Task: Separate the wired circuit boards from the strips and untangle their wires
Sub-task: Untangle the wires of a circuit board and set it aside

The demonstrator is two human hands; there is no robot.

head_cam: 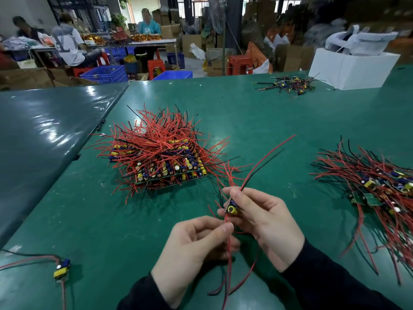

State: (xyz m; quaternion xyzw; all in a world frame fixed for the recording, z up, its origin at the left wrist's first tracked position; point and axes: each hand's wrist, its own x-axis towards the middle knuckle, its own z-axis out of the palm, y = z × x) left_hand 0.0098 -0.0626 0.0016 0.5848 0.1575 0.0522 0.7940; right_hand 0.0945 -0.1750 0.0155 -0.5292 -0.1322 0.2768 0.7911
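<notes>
The right hand pinched one small board between thumb and fingers, its yellow capacitor facing the camera, just above the counter at about 6 o'clock. The left hand gripped a red wire just below the board, thumb pressed to forefinger, the other fingers curled under. Both wrists were raised off the counter, palms turned toward each other, hands nearly touching.

The likeliest trouble was a hard pull. The board's long red and black leads fanned up toward 1 o'clock and hung down toward 6, and some seemed to cross one another; tugging one against a snag could probably strain the solder joint or tear a lead free. The upper leads also reached near the edge of the big pile of unseparated strips at 11 o'clock, so a sweep that way might hook loose wires and drag the stack. The pinch on the board was narrow, and a twist could let it slip.

A heap of boards lay at 3 o'clock, and a lone board at 8 o'clock.
</notes>
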